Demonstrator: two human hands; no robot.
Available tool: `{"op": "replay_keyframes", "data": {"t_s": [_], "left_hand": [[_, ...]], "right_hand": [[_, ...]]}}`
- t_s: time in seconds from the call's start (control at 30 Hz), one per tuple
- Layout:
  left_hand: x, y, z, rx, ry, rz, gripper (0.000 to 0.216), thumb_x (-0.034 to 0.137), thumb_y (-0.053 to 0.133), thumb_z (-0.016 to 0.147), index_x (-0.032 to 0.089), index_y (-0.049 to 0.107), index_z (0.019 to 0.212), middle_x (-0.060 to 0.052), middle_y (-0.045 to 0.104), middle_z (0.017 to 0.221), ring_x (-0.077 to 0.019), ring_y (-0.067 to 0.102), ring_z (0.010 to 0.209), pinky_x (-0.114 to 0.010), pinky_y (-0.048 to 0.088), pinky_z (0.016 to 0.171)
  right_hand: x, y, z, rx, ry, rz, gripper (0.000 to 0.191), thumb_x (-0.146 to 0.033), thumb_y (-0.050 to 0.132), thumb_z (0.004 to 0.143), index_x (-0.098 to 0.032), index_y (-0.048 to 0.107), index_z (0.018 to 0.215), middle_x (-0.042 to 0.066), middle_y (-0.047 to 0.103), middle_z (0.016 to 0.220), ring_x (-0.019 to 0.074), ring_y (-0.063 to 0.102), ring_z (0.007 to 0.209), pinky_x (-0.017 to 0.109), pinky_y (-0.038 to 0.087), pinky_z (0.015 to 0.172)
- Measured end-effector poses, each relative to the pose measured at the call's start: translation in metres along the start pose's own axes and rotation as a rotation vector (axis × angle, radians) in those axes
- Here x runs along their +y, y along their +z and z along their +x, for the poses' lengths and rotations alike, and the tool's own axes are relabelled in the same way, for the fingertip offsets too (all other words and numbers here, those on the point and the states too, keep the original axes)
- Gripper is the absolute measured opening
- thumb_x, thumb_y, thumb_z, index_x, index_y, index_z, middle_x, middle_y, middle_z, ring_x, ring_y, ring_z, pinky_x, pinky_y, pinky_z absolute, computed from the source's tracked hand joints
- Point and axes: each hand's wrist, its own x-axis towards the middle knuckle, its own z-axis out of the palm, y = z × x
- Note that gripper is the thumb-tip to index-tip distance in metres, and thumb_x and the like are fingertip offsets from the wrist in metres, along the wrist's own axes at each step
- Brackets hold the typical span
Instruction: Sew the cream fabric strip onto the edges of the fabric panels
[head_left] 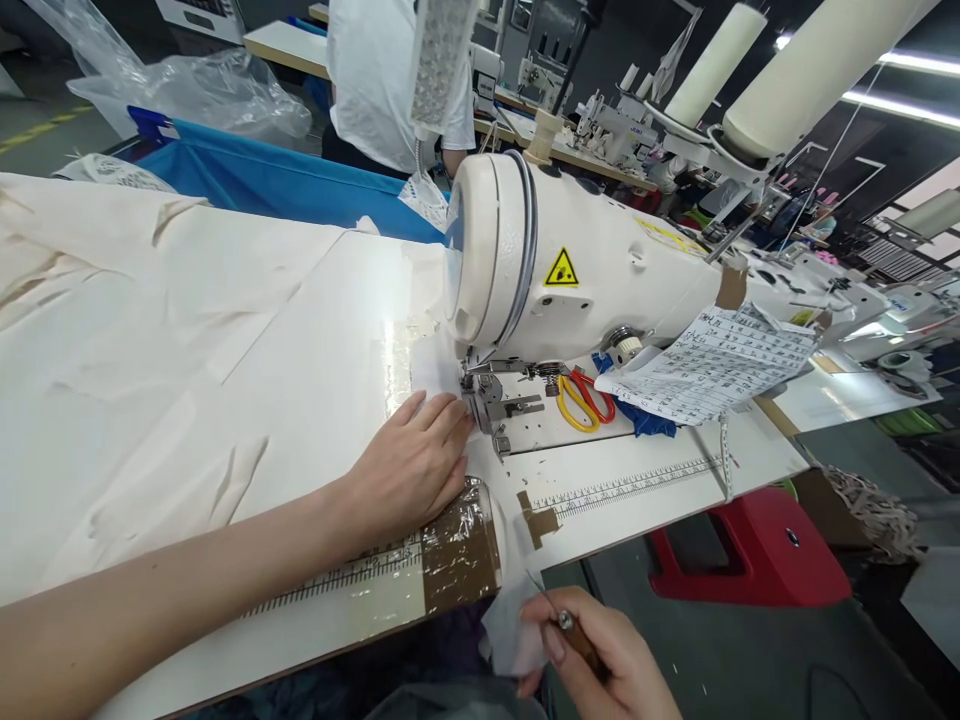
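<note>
My left hand (416, 462) lies palm down on the white cloth (435, 366), fingers stretched out and close beside the presser foot (487, 400) of the sewing machine (592, 270). In front of the table edge, my right hand (600, 655) is closed around the wooden handle of an awl (577, 640), its thin metal point aimed up and left. A hanging end of white cloth (514, 625) drops over the edge beside the right fingers; whether they also pinch it, I cannot tell. Brown tape (461, 550) covers the table edge below my left wrist.
Loose white fabric pieces (172, 300) spread over the left of the table. Scissors (585, 400) with red and yellow handles lie behind the needle area. A handwritten paper (712, 365) hangs on the machine. Beyond are a blue cloth bin (277, 175), a red stool (787, 550) and another person (375, 80).
</note>
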Motion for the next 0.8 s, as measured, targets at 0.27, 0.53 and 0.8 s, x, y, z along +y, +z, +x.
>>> {"op": "replay_keyframes", "data": {"t_s": [0.27, 0.53, 0.8], "left_hand": [[0.001, 0.002, 0.003, 0.081, 0.018, 0.066, 0.041, 0.024, 0.042, 0.097, 0.001, 0.064, 0.122, -0.019, 0.064, 0.119, -0.0336, 0.052, 0.118, -0.051, 0.039, 0.110], [-0.007, -0.004, 0.010, 0.035, 0.050, 0.207, 0.037, 0.001, 0.048, 0.087, 0.001, 0.066, 0.119, -0.018, 0.065, 0.104, -0.0299, 0.054, 0.093, -0.041, 0.048, 0.079], [-0.006, -0.005, 0.003, -0.018, 0.003, 0.101, 0.038, 0.014, 0.045, 0.095, 0.000, 0.063, 0.126, -0.019, 0.065, 0.111, -0.0308, 0.055, 0.100, -0.041, 0.049, 0.079]], "right_hand": [[0.001, -0.003, 0.018, -0.020, -0.100, -0.175, 0.027, -0.036, 0.045, 0.106, -0.023, 0.065, 0.118, 0.005, 0.075, 0.083, 0.0183, 0.074, 0.076, 0.024, 0.053, 0.073], [0.003, 0.031, 0.027, 0.027, 0.192, 0.512, 0.044, -0.055, 0.067, 0.092, -0.019, 0.063, 0.117, 0.002, 0.072, 0.070, 0.0198, 0.073, 0.059, 0.027, 0.054, 0.061], [0.008, 0.069, 0.019, 0.222, 0.217, 0.628, 0.056, -0.065, 0.076, 0.081, -0.017, 0.066, 0.106, 0.004, 0.073, 0.069, 0.0191, 0.072, 0.056, 0.028, 0.056, 0.062]]}}
